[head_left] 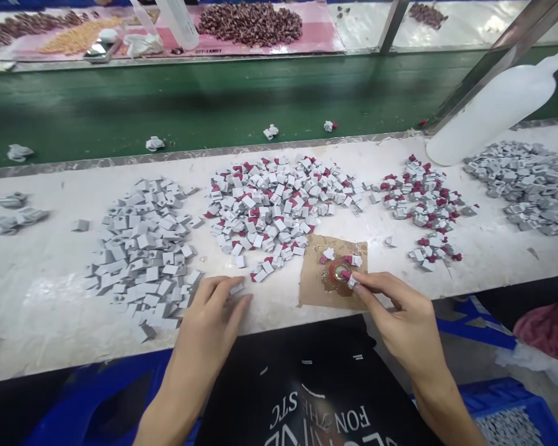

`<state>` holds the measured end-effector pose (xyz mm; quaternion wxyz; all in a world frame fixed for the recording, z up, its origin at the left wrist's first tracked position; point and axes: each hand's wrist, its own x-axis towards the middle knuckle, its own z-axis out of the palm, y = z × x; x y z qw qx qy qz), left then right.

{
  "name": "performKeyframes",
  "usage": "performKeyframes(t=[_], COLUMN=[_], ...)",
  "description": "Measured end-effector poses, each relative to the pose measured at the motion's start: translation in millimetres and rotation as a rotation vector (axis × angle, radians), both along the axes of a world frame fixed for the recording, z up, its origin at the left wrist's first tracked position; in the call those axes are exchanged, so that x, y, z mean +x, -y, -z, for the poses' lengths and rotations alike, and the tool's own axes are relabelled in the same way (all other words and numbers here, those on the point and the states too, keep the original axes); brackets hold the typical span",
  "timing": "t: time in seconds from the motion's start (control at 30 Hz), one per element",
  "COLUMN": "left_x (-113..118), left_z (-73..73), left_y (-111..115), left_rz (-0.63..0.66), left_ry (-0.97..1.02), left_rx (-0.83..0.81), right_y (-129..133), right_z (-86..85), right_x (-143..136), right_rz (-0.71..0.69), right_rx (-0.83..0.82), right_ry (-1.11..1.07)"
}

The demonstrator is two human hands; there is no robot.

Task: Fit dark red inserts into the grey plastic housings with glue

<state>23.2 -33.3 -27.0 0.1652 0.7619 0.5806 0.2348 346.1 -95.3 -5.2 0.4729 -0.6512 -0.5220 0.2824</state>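
Between the thumb and fingers of my left hand (pixel 216 310) is a small grey block (pixel 237 288), near the table's front edge. My right hand (pixel 400 316) pinches a small grey and dark red part (pixel 352 280) over a round orange-rimmed ring (pixel 338 271). That ring lies on a wet brown cardboard piece (pixel 311 288), where two more grey and red parts (pixel 328 254) rest. Plain grey blocks (pixel 144 248) are heaped left of my left hand. A pile of grey blocks with red parts (pixel 270 204) sits beyond the cardboard, and a smaller grey and red pile (pixel 428 198) lies to its right.
A white squeeze bottle (pixel 493 114) leans at the right beside a metal post (pixel 483 68) and a heap of grey parts (pixel 530 186). Behind the white table (pixel 41 310) runs a green conveyor belt (pixel 214 99) with a few scattered parts. A blue crate (pixel 544 415) stands below right.
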Motion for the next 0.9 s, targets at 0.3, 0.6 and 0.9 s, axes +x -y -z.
performKeyframes(t=[0.3, 0.6, 0.9], left_x=[48, 123, 123], left_z=[-43.4, -54.6, -44.5], left_y=[-15, -56, -55], left_rz=[-0.091, 0.217, 0.243], left_ry=[0.686, 1.101, 1.051], left_rx=[-0.419, -0.682, -0.744], right_y=[-14, -41, -44], right_z=[-13.6, -20.2, -24.2], right_x=[-2, -12, -11], right_rz=[-0.002, -0.129, -0.115], right_rx=[0.003, 0.060, 0.022], right_ry=[-0.486, -0.650, -0.541])
